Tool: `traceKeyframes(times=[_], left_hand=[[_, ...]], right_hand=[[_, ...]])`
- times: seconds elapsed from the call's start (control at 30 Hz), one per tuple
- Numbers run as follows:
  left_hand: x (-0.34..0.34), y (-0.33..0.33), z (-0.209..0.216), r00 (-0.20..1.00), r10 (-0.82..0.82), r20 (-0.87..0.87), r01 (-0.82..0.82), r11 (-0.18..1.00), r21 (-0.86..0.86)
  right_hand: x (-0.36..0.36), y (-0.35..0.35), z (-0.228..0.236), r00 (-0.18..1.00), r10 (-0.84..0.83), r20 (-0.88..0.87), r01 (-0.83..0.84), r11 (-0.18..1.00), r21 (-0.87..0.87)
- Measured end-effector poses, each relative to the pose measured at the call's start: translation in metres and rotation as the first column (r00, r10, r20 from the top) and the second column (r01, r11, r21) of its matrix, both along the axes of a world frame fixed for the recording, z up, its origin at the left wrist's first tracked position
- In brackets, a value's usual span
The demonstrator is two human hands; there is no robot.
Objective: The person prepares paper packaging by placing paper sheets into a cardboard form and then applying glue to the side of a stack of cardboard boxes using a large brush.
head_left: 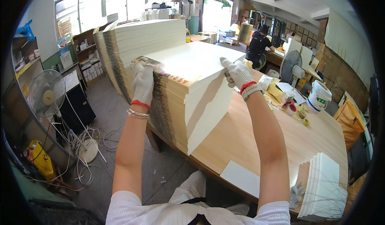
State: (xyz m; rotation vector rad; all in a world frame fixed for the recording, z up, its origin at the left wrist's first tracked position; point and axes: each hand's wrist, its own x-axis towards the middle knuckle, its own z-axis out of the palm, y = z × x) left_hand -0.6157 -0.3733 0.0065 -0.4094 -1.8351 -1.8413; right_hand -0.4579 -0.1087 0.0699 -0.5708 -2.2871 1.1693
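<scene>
A tall stack of thick white-topped boards (208, 116) stands on the wooden table in front of me, with printed tan and dark edges on its left side. My left hand (142, 80), in a white knit glove, is closed over the left edge of the top board (188, 56), beside a printed strip. My right hand (238, 73), gloved too, grips the right edge with its thumb on top and its fingers curled at the side. How many boards the fingers hold is hidden. A second, higher stack (148, 36) stands directly behind.
On the table (228, 136) lie a white sheet (241, 178), tape rolls (306, 122), a white bucket (319, 96) and a fanned white stack (324, 189). Fans stand left (47, 93) and right (291, 66). Cables (86, 161) cover the floor at left. A person (260, 46) works farther back.
</scene>
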Motion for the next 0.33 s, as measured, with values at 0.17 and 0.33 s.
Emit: traceKeyframes(times=[0.17, 0.33], left_hand=[[0.013, 0.005, 0.009, 0.975, -0.214, 0.052, 0.2, 0.96, 0.197], [-0.037, 0.052, -0.011, 0.811, -0.567, -0.145, 0.582, 0.757, 0.297]], right_hand=[[0.015, -0.001, -0.004, 1.0, 0.012, 0.002, -0.012, 0.999, -0.047], [0.084, 0.018, -0.04, 0.995, 0.089, -0.055, -0.105, 0.847, -0.522]])
